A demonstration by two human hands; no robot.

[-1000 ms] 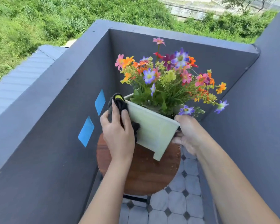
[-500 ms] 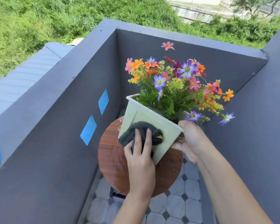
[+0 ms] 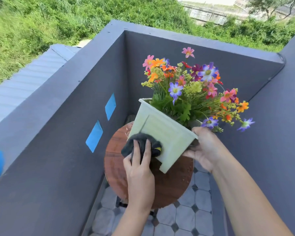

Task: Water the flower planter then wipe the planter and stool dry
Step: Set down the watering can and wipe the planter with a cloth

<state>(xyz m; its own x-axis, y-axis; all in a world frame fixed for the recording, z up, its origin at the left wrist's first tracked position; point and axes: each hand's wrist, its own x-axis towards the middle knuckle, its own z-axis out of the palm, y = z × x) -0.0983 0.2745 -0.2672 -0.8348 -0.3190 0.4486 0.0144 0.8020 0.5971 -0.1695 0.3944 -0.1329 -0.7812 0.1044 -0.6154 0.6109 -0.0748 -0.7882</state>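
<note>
One planter (image 3: 162, 133), one stool (image 3: 170, 186), one cloth (image 3: 140, 147) and two hands make up what matters. The planter is pale green, square in section and tapered; it is tilted, its open mouth and flowers (image 3: 194, 86) leaning toward 1 o'clock and its base toward 7 o'clock, so its long axis runs from 7 to 1. Whether a foot touches the round brown stool top below it, I cannot tell.

The left hand (image 3: 140, 178) presses the dark cloth flat on the near face of the planter, low and toward the 9 o'clock edge. Its fingers (image 3: 147, 150) lie straight and a little spread on the cloth, pointing to 12 o'clock; they press down on it and do not close round it. From these fingers the unwiped part of the face lies at 1 to 2 o'clock, up toward the rim.

The right hand (image 3: 204, 150) is at the 3 o'clock corner of the planter, its fingers wrapped on the rim and side there, holding the planter in its tilt.

My judgement: watering is done and the planter's sides are being dried, with the left hand nearer the work. The stool top shows wet streaks and specks, so it seems not yet wiped. A sweep along the long axis toward the rim looks the likely next stroke.
</note>
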